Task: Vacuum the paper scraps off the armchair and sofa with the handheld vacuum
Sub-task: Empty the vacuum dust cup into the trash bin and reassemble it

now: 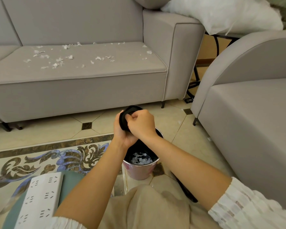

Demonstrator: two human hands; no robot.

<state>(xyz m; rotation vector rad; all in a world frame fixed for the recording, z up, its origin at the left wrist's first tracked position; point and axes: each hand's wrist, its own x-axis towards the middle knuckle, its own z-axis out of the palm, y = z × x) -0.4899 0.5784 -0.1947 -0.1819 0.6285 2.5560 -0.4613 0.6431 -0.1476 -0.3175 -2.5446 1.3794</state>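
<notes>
Both hands meet above a small pink waste bin (139, 171) on the tiled floor. Left hand (122, 134) cups a black round part (128, 116) from below and behind, fingers curled around its far edge. Right hand (141, 123) is clenched into a fist, fingers curled on the near side of the same part, thumb toward its top rim. The part looks like the dust cup or filter piece of the handheld vacuum; which of the two, cannot tell. It sits between both palms, tilted, mostly hidden by the right fist. Directly under the hands the bin has a black liner with white paper scraps (140, 159) at the bottom; right forearm crosses over its rim.

Grey sofa (82, 86) behind, well apart from the hands, seat cushion scattered with white paper scraps (56, 58). Grey armchair (248, 113) to the right, seat bare in view. White fluffy cushion (224, 14) lies across the sofa arm at the top. A few scraps on the floor by the armchair leg. White power strip (40, 202) lies on a teal surface at lower left, beside the left forearm. Patterned floor inlay (40, 161) runs left of the bin. Beige fabric covers the person's lap at bottom centre.
</notes>
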